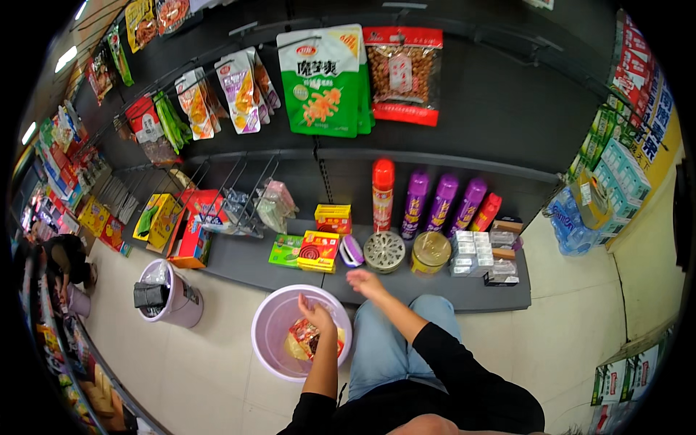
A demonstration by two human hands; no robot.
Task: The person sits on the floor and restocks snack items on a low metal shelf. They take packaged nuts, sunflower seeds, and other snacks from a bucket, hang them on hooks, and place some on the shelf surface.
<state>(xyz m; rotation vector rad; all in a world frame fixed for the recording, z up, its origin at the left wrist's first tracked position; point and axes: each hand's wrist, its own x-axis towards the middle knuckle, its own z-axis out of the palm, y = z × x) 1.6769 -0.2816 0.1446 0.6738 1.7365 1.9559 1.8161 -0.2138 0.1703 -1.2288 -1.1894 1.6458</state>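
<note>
My left hand (317, 315) hangs over a pale purple plastic basin (264, 331), holding nothing, its thumb apart from the fingers. Inside the basin lie red and yellow plastic packets (305, 333). My right hand (366, 283) is empty, raised in front of the bottom shelf (429, 293) with its fingers pointing left. Just beyond it are a purple-and-white scrubbing brush (352, 251) and a round metal tin with a pierced lid (384, 252). Red-and-yellow boxes with a coil picture (318, 251) and a green box (285, 250) sit left of the brush.
Behind stand a red-capped spray can (383, 196) and purple spray cans (416, 205). A gold-lidded tin (430, 253) and clear-wrapped small boxes (471, 254) are to the right. Snack packs (326, 81) hang above on hooks. A purple bucket (185, 296) and another person (64, 261) are left.
</note>
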